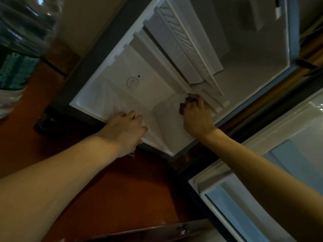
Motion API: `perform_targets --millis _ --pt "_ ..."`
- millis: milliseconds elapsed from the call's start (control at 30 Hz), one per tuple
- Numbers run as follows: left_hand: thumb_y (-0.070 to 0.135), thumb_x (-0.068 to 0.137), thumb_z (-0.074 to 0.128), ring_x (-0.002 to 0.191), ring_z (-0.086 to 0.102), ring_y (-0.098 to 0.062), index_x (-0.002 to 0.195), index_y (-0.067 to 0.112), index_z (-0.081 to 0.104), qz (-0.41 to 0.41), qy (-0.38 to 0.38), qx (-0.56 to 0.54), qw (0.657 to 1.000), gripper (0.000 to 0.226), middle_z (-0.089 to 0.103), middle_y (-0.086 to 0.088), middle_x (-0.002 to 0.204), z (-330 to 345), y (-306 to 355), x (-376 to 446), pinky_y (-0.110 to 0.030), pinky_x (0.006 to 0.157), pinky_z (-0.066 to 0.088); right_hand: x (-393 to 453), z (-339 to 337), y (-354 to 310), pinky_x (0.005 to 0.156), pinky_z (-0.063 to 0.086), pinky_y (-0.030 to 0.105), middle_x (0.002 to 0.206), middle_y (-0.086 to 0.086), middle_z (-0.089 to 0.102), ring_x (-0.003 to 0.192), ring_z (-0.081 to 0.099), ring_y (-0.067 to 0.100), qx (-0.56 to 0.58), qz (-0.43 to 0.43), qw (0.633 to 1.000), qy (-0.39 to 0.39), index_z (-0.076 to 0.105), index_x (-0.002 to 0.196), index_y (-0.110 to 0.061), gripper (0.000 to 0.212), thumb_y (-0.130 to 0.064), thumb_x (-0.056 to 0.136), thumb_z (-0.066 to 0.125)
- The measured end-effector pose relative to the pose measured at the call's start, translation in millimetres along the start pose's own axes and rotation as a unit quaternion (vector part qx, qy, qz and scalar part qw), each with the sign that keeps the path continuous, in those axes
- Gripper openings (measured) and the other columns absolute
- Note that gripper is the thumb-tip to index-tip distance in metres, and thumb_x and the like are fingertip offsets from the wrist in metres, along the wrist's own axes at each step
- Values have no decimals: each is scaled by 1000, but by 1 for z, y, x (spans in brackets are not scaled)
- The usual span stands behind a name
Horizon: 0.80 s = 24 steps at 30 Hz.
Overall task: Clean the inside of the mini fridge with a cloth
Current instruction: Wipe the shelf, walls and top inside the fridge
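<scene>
The open mini fridge (153, 81) fills the middle of the view, its white interior seen at a strong tilt. My right hand (197, 117) reaches inside and grips a dark brown cloth (187, 103), pressing it against the white wall near a back corner, below the shelf rails. My left hand (129, 130) rests on the front rim of the fridge's inner wall, fingers bent over the edge. Most of the cloth is hidden under my right fingers.
A white shelf (188, 48) with ribbed slots sits inside the fridge. The open fridge door (262, 172) with its white liner is at the lower right. A round dial (132, 82) is on the inner wall. Reddish-brown floor (122, 189) lies below. A clear plastic bottle (22, 23) is at the upper left.
</scene>
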<state>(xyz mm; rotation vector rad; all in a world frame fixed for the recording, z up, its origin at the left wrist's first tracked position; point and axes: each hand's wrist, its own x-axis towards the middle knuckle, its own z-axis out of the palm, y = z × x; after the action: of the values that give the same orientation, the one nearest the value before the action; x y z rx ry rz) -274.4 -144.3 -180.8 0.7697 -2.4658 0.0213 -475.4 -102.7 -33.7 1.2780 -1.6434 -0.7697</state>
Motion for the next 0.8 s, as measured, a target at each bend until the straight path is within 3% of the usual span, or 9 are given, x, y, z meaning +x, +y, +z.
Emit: perform_targets --millis 167,400,600,800 --pt "45 103 46 120 40 -19 136 29 50 -5 -10 9 1000 38 46 2 127 -1 1 -2 -33 97 38 -36 -6 21 98 41 45 131 21 51 123 40 41 7 -15 1000 -17 44 141 -3 55 -31 94 49" --pt "41 100 55 124 40 -22 136 26 52 -12 -22 15 1000 38 45 -2 132 -3 3 -2 -36 98 38 -10 6 16 82 48 48 121 26 54 114 45 45 47 -20 998 30 58 124 -3 47 -36 91 58" --pt "40 101 54 126 39 -24 134 24 51 -9 -23 18 1000 37 44 -5 135 -2 2 2 -39 101 39 38 19 8 87 45 49 124 25 51 115 44 44 78 -17 996 50 62 116 -5 40 -36 92 55" --pt "45 103 47 124 39 -21 137 27 49 -3 -14 14 1000 39 44 -1 133 -5 2 1 -36 100 39 4 7 23 89 49 48 136 22 45 127 36 42 96 -25 995 11 57 131 -11 49 -40 91 58"
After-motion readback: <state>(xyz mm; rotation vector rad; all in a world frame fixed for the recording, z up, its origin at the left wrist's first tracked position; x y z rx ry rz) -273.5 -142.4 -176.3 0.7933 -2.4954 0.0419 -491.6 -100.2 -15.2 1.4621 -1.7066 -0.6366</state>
